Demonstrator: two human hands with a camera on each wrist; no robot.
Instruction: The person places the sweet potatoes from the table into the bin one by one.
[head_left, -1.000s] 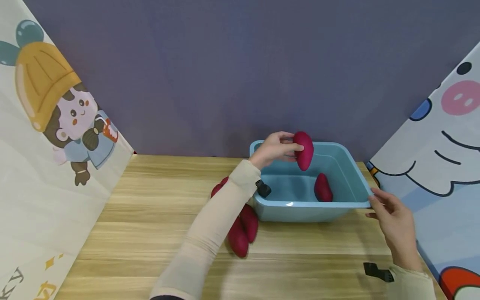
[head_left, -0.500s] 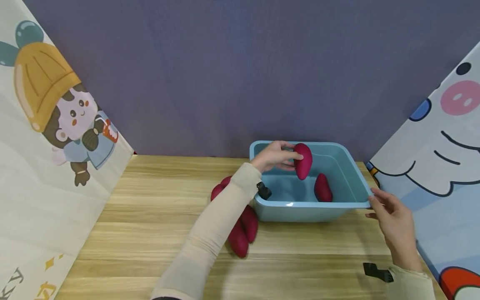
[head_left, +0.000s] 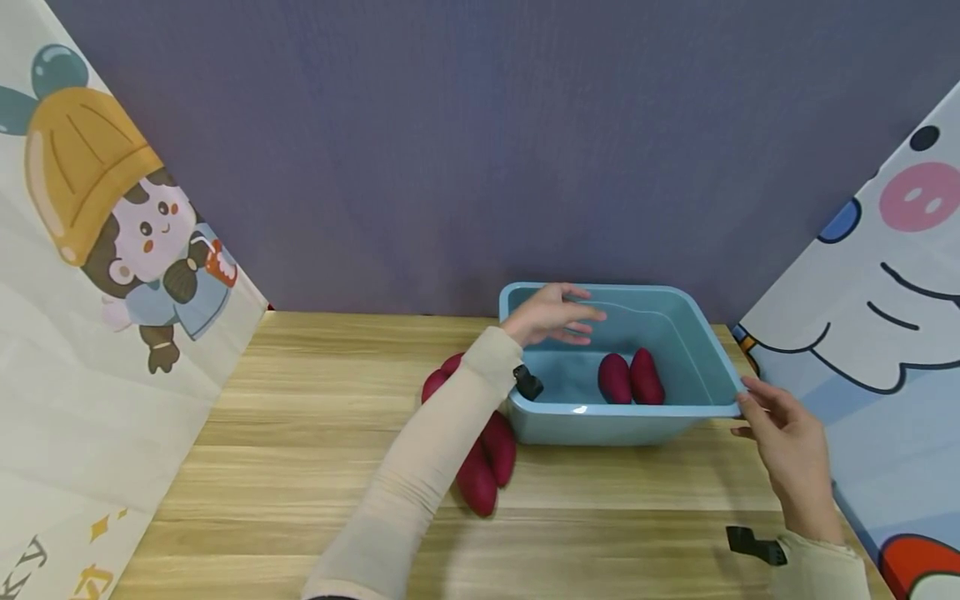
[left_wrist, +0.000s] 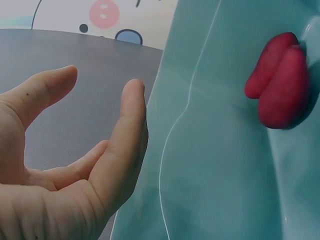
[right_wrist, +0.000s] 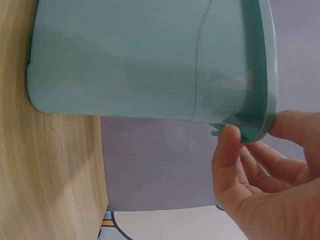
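Note:
My left hand (head_left: pixel 551 317) hangs over the left part of a blue plastic bin (head_left: pixel 600 429), its fingers spread and nothing between them. In the left wrist view its thumb and fingers (left_wrist: pixel 131 125) stand well apart. Two red sweet potatoes lie side by side on the bin's floor: a left one (head_left: pixel 615 380) and a right one (head_left: pixel 647 377). My right hand (head_left: pixel 795 454) pinches the rim at the bin's front right corner; in the right wrist view, thumb and fingertips (right_wrist: pixel 228 145) grip that lip (right_wrist: pixel 270 65).
Several more sweet potatoes (head_left: pixel 476 483) lie in a pile left of the bin, partly hidden under my left forearm (head_left: pixel 412 458). The wooden table (head_left: pixel 315 417) ends at a grey-purple back wall (head_left: pixel 375 167). Printed cartoon panels stand on both sides.
My left hand lowered a sweet potato into the bin and let go of it; it now rests beside the other one. The right hand has stayed on the rim.

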